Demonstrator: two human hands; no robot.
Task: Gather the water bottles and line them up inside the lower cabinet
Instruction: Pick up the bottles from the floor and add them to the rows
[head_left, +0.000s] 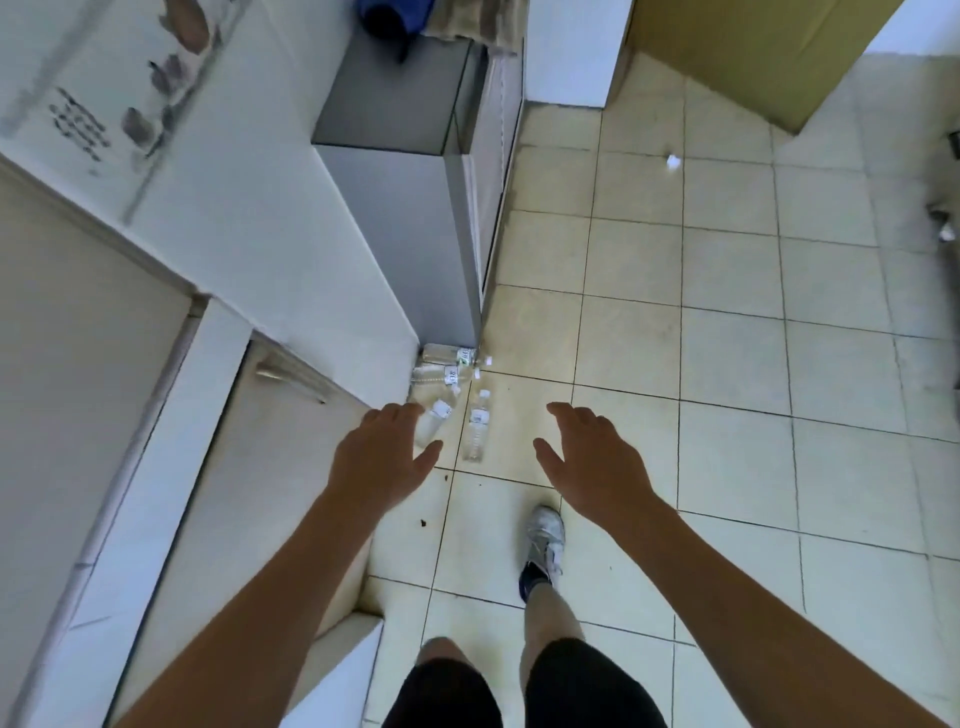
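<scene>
Head view: we look down on four clear plastic water bottles with white labels (457, 395) lying on their sides on the pale tiled floor (727, 322), clustered at the foot of a tall grey metal cabinet (410, 218) where it meets the white wall. Our left hand (379, 457) hovers above the nearest bottle, its grip apart, fingers relaxed, holding nothing. Our right hand (592, 462) hangs just beside, fingers likewise spread and empty. A white sneaker (545, 540) stands on the tiles below. A white lower cabinet door with a metal handle (291, 379) sits at left.
</scene>
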